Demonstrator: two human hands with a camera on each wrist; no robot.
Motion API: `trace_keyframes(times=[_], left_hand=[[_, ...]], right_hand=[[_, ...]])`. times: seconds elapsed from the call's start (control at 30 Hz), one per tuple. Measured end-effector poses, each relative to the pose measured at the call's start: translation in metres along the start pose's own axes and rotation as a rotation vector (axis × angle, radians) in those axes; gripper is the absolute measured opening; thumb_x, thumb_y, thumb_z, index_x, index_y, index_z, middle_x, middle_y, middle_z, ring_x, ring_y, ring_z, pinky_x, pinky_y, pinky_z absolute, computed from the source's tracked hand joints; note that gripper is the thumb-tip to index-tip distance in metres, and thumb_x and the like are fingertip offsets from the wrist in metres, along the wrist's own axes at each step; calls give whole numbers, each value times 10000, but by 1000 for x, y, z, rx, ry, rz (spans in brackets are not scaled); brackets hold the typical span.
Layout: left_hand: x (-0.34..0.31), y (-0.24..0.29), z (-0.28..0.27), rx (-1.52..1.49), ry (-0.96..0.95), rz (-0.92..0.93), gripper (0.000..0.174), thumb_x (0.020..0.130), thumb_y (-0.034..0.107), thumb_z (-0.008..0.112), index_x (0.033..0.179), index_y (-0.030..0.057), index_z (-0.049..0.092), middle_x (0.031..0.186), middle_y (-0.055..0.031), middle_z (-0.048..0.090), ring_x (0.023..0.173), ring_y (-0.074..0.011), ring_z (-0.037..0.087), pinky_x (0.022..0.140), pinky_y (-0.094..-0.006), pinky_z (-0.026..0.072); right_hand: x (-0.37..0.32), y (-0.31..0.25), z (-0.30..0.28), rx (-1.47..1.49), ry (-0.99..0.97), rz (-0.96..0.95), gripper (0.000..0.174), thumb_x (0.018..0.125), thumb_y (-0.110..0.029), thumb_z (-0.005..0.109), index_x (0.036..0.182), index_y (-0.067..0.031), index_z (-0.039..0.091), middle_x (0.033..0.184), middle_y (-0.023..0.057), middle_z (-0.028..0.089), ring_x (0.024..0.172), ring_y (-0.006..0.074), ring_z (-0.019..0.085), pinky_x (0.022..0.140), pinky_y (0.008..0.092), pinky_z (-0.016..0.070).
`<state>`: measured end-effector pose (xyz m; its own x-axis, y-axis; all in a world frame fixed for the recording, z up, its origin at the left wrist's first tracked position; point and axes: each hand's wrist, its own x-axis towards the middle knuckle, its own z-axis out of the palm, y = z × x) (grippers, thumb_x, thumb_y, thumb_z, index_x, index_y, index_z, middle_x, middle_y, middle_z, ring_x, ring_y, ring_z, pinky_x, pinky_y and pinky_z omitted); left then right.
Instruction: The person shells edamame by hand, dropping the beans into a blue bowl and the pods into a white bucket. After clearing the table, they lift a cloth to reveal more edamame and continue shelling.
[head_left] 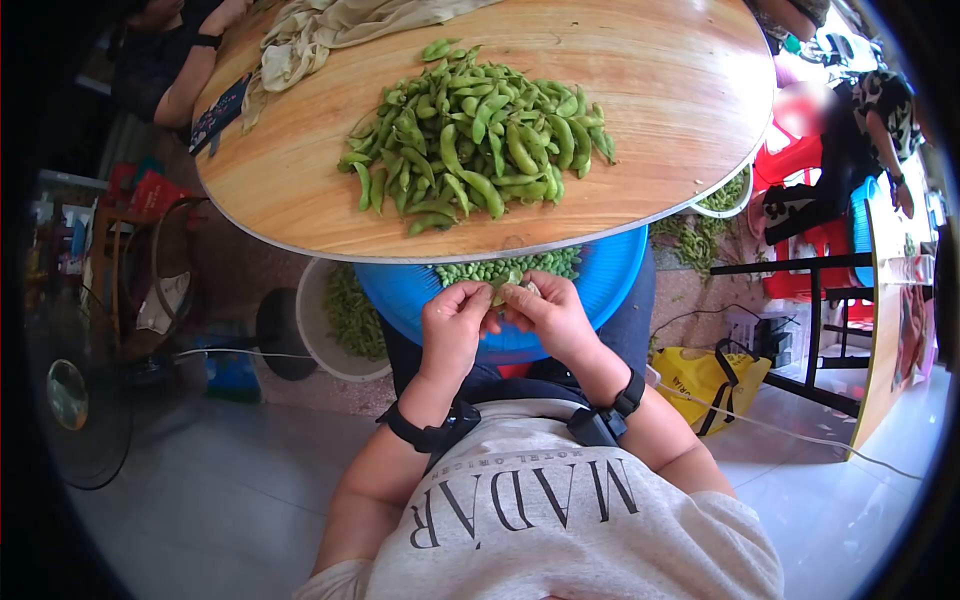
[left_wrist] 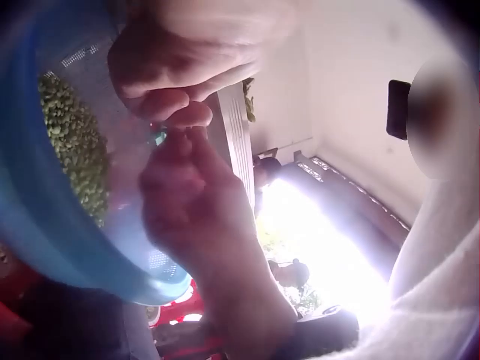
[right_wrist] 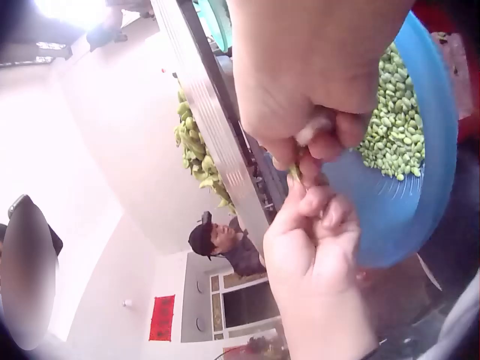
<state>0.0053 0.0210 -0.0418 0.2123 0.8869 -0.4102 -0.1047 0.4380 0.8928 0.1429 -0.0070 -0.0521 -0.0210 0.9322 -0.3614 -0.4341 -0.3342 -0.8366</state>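
Both hands meet over a blue basket [head_left: 622, 290] set on the lap. The left hand [head_left: 455, 325] pinches one side of a green soybean pod [head_left: 508, 284] between thumb and fingertips. From the other side the right hand [head_left: 552, 318] pinches the same pod, its thumb across it. In the right wrist view only a sliver of the pod [right_wrist: 295, 174] shows between the fingers. Shelled green beans [right_wrist: 394, 112] lie along the far side of the basket. On the wooden table [head_left: 290, 190] just ahead is a heap of whole pods [head_left: 470, 130].
A white tub of green pods [head_left: 352, 318] stands on the floor at left, and a strainer [head_left: 735, 200] with more at right. Cloth [head_left: 310, 40] lies on the table's far left. A fan [head_left: 75, 390] and a yellow bag [head_left: 700, 385] flank the seat. Other people sit around.
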Motion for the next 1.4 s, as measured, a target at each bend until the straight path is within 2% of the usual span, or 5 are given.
trace_keyframes(times=[0.23,0.37,0.83,1.1,1.4], left_hand=[[-3,4,1,253,103,173,89,833,-2,545,916,-17,571,704,-41,588,539,-77,523,473,-195,396],[-8,-8,6,356,77,316,156,823,-39,537,975,-22,507,710,-55,585,549,-83,529,485,-215,428],[-23,-3,-23,506,150,408,115,806,2,569,919,2,545,698,-96,604,565,-133,587,513,-249,456],[-49,93,-109,1403,458,502,146,708,67,660,852,50,642,794,-126,576,767,-280,581,686,-326,476],[73,132,-64,873,348,530,264,714,72,676,922,-20,543,701,-114,624,609,-195,592,569,-292,467]], right_hand=[[1,-6,-13,-356,121,-101,149,808,-150,631,845,-6,623,656,13,559,549,87,492,500,227,405],[-2,-10,1,-749,58,-406,150,695,-124,626,763,9,614,693,190,572,643,356,575,601,377,469],[7,-9,-12,-637,77,-37,186,696,-120,577,833,-8,635,637,129,598,569,156,559,569,306,469],[21,-19,-46,-1033,138,-345,198,649,-61,575,841,-28,613,799,217,602,751,382,587,661,407,484],[31,-13,-52,-1149,121,-477,252,671,-48,565,919,-19,596,865,237,591,818,421,554,683,450,472]])
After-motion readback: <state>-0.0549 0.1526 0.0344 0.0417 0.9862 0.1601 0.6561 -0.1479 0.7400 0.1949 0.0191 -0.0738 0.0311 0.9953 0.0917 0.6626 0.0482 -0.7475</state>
